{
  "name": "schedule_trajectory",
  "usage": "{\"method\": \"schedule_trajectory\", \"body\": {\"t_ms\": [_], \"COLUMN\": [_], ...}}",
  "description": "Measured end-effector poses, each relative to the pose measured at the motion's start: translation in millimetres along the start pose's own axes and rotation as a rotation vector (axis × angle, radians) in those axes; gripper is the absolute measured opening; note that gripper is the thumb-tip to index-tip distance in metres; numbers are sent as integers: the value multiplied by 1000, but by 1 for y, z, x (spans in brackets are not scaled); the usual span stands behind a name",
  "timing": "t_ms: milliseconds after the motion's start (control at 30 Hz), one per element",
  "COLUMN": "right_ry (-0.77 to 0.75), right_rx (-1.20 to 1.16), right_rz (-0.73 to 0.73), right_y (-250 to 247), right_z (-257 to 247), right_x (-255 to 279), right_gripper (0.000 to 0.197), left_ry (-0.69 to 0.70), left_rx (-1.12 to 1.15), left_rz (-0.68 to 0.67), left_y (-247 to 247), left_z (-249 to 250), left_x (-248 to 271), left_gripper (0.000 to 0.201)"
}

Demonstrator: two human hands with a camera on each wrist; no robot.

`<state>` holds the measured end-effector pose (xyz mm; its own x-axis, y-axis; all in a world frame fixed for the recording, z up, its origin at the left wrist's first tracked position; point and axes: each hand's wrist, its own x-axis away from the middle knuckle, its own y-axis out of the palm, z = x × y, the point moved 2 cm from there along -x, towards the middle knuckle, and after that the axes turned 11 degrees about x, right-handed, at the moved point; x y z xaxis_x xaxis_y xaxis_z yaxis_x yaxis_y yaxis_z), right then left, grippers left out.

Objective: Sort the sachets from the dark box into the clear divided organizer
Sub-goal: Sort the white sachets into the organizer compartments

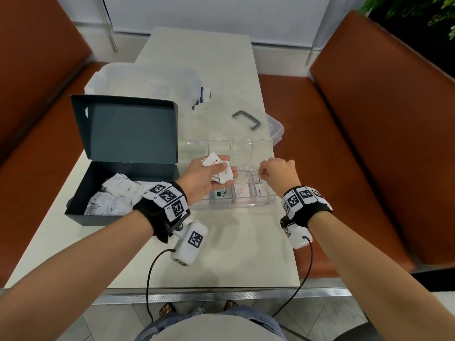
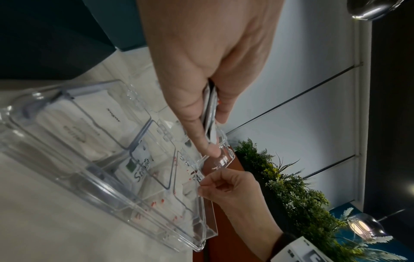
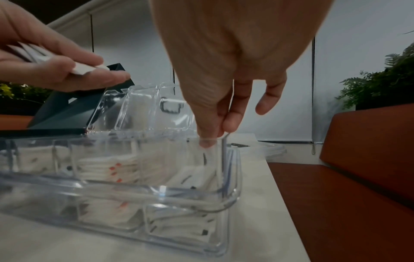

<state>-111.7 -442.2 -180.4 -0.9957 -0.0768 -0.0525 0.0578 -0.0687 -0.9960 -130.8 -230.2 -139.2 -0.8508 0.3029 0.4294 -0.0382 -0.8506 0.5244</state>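
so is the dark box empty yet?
No, the head view shows a pile of white sachets still lying inside the open dark box, left of the clear organizer.

Glossy clear plastic organizer (image 1: 268, 201), matt dark card box (image 1: 128, 129), white paper sachets (image 1: 123, 190)
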Motion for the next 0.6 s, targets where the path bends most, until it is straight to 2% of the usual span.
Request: {"method": "schedule_trajectory", "body": {"t_ms": [300,467,600], "right_ry": [67,25,-12], "right_rx": [-63,-395,-611], "right_rz": [46,194,62], "right_y": [-12,-52,-61], "right_z": [-1,-17,-46], "right_x": [3,16,32], "right_gripper": [5,8,25], "left_ry": [-28,-69,-86], "left_rx": [14,40,47], "left_rz": [0,10,-24], "left_y": [0,5,8], "left_z": [-1,1,1], "left_x": [-2,-3,-2], "left_gripper": [31,32,33]}}
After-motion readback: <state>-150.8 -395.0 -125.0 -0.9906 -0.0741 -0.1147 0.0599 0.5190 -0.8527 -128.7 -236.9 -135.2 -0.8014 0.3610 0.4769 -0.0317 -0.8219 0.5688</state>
